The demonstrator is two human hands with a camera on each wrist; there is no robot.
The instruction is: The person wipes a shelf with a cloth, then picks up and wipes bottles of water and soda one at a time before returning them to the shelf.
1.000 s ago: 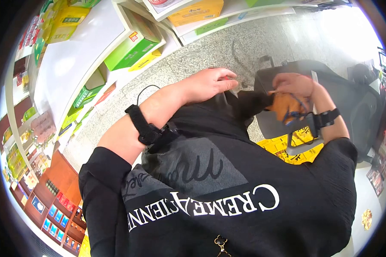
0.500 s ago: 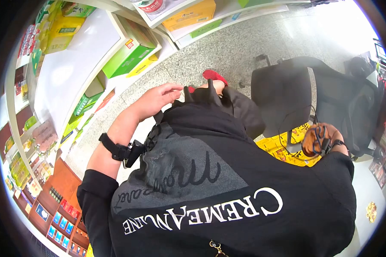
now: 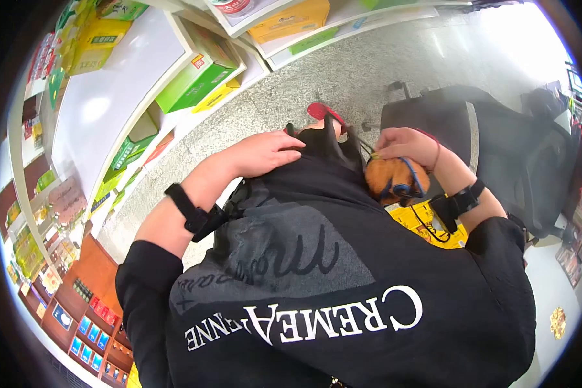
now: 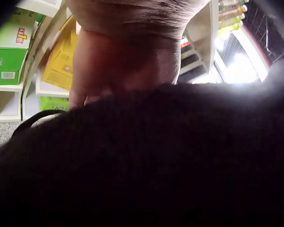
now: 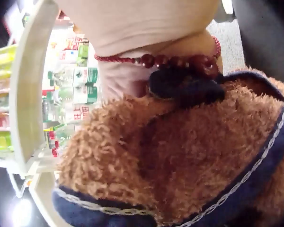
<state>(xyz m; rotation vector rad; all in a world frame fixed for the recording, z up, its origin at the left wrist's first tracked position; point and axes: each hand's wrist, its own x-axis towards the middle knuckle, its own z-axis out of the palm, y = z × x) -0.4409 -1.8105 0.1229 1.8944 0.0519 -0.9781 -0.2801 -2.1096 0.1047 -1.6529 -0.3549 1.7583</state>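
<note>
My right hand grips the top of a fluffy brown plush thing with blue trim, beside my right thigh. In the right wrist view its curly pile fills the lower half, crossed by blue bands with pale stitching; the fingertips are hidden behind it. Over the lap of the black clothing lies my left hand, fingers stretched out and holding nothing. Dark cloth covers most of the left wrist view, below the left hand.
Below the plush thing is a yellow printed package with a black cord. A dark grey chair stands at the right. Shelves with a green box and a yellow box run along the left and front.
My right hand first swung the plush thing down toward the yellow package, then brought it left to my thigh. The left hand drew back from farther forward, then shifted slightly right over the lap.
</note>
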